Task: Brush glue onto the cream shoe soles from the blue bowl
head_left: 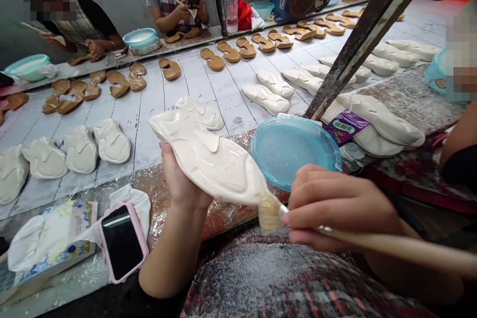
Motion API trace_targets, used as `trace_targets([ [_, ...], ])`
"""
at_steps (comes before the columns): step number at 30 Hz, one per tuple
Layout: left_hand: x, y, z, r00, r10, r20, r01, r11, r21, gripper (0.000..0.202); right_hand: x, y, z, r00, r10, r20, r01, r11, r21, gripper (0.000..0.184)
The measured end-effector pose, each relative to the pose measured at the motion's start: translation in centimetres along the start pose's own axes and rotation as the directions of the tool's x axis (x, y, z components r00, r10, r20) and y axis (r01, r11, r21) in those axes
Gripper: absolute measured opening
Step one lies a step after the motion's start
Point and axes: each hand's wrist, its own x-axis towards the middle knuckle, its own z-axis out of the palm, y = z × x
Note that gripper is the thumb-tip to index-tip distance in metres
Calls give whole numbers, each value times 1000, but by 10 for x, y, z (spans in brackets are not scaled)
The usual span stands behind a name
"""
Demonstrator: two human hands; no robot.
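My left hand (186, 176) grips a white, glossy, sole-shaped piece (212, 154) from below and holds it tilted above the table edge. Raised curved lines run over its upper face. In my right hand (331, 203) is a brush (271, 212), its pale bristles touching the near right end of the white piece. The long wooden handle points toward the lower right. Just beyond my right hand stands a blue bowl (296, 149) with a pale liquid in it. Behind the held piece lies another white piece (201, 113), partly hidden.
White pieces (112, 141) and brown sole shapes (212, 59) line the paper-covered table (238, 94). A slanted post (354, 44) rises at right. A phone (124, 241) and tissue pack (52, 243) lie at left. Co-workers sit opposite and at right.
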Motion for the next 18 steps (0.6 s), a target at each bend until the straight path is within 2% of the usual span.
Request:
trace_targets([
  [2, -2, -3, 2, 997, -23, 67, 23, 1000, 13, 73, 6, 6, -3, 996, 57, -70, -49, 993, 104, 9],
  [4, -3, -6, 4, 991, -54, 119, 54, 999, 10, 75, 13, 13, 3, 986, 100, -131, -94, 994, 52, 8],
  [5, -2, -6, 4, 992, -69, 108, 69, 998, -1, 74, 15, 16, 8, 985, 103, -138, -106, 994, -10, 8],
  [7, 4, -4, -2, 997, -79, 15, 79, 996, -33, 68, 12, 20, 19, 990, 55, -127, -69, 992, -108, 13],
  [9, 14, 2, -15, 994, -72, -84, 67, 996, -55, 58, 4, 21, 25, 993, 22, -117, -37, 992, -123, 12],
  [11, 28, 12, -33, 986, -90, -143, 85, 996, -38, 53, -6, 22, 22, 985, 85, -148, -96, 993, -68, 8],
  [15, 68, 46, -69, 969, -221, -115, 234, 964, 123, 51, -18, 28, 4, 924, 291, -248, -302, 953, -3, 7],
  [16, 80, 57, -77, 975, -198, -100, 212, 964, 158, 51, -20, 30, 1, 910, 318, -268, -336, 942, -24, 7],
  [18, 103, 76, -90, 993, -63, -103, 84, 973, 215, 63, -25, 32, -2, 879, 374, -297, -409, 910, -67, 6],
])
